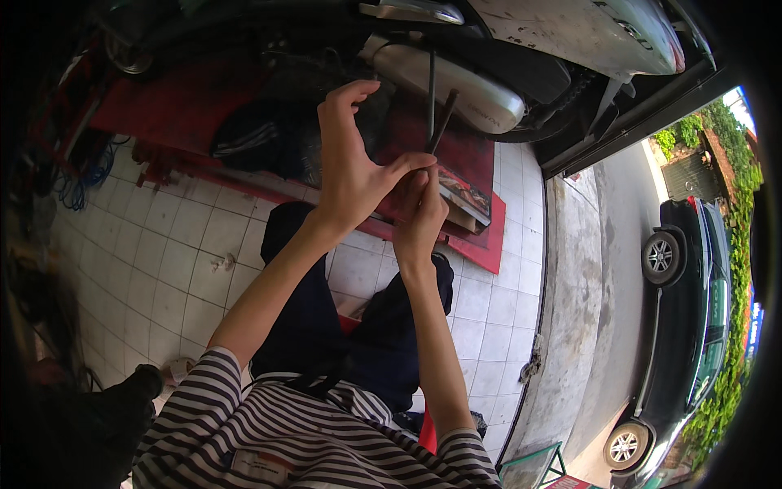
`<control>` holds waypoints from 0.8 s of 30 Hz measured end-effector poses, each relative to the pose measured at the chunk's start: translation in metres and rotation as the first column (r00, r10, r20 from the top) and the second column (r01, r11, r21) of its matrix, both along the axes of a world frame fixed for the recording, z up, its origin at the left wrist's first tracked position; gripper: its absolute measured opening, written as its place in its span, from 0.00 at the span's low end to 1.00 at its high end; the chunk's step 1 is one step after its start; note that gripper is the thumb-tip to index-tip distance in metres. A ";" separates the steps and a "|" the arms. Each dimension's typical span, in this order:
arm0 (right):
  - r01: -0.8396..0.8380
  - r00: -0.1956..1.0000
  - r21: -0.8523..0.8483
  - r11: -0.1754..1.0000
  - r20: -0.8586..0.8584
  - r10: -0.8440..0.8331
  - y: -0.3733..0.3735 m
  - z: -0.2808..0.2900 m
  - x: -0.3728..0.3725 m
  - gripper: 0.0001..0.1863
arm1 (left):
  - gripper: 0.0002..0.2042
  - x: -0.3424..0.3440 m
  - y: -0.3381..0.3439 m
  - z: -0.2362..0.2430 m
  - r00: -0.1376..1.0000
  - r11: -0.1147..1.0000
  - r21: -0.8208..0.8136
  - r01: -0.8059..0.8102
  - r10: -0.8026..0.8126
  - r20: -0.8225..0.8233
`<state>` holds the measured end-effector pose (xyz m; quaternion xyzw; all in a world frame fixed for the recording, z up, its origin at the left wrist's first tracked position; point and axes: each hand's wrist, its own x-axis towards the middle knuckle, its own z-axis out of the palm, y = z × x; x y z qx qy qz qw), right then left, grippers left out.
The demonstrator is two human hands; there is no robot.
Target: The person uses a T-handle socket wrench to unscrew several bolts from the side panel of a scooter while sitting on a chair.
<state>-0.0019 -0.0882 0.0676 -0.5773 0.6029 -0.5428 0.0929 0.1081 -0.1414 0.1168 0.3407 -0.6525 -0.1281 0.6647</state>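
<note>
Square white floor tiles (212, 232) lie below; two long thin dark metal rods (432, 98) poke up from the right hand (422, 213), fingers curled around their low ends; the left hand (349, 173) is spread wide, thumb by the rods, near a silver motorbike (570, 33)

Your left hand (346, 175) is raised, its fingers (336, 122) curved and apart from the thumb (407, 165); the thumb extends to your right hand (422, 213), fingers curled; your forearms (275, 281) converge forward.
</note>
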 end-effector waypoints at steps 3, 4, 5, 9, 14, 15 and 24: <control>-0.107 0.994 -0.077 0.991 -0.020 0.106 -0.005 -0.004 0.007 0.11 | 0.22 -0.005 0.005 -0.004 0.991 0.999 0.006 0.031 -0.032 0.132; -0.134 0.986 -0.110 0.985 -0.111 0.121 -0.008 -0.005 0.005 0.13 | 0.18 -0.005 0.006 -0.003 0.977 0.998 -0.066 -0.009 0.023 0.211; -0.167 0.971 -0.136 0.976 -0.196 0.139 -0.010 -0.008 0.005 0.15 | 0.14 -0.003 0.008 -0.002 0.953 0.989 -0.137 -0.049 0.087 0.289; -0.171 0.915 0.037 0.985 -0.366 0.173 -0.002 0.007 -0.013 0.13 | 0.05 0.002 0.009 0.001 0.942 0.970 -0.225 -0.090 0.156 0.296; -0.103 0.994 -0.121 0.987 0.009 0.105 -0.019 0.043 -0.024 0.29 | 0.06 0.006 0.011 -0.003 0.900 0.948 -0.286 -0.139 0.242 0.364; -0.126 0.989 -0.086 0.988 -0.095 0.118 -0.024 0.052 -0.025 0.32 | 0.07 0.006 0.010 -0.005 0.883 0.940 -0.307 -0.149 0.266 0.387; -0.104 0.960 -0.158 0.982 -0.274 0.058 -0.044 0.031 -0.017 0.33 | 0.09 0.011 0.008 -0.001 0.853 0.887 -0.351 -0.301 0.414 0.316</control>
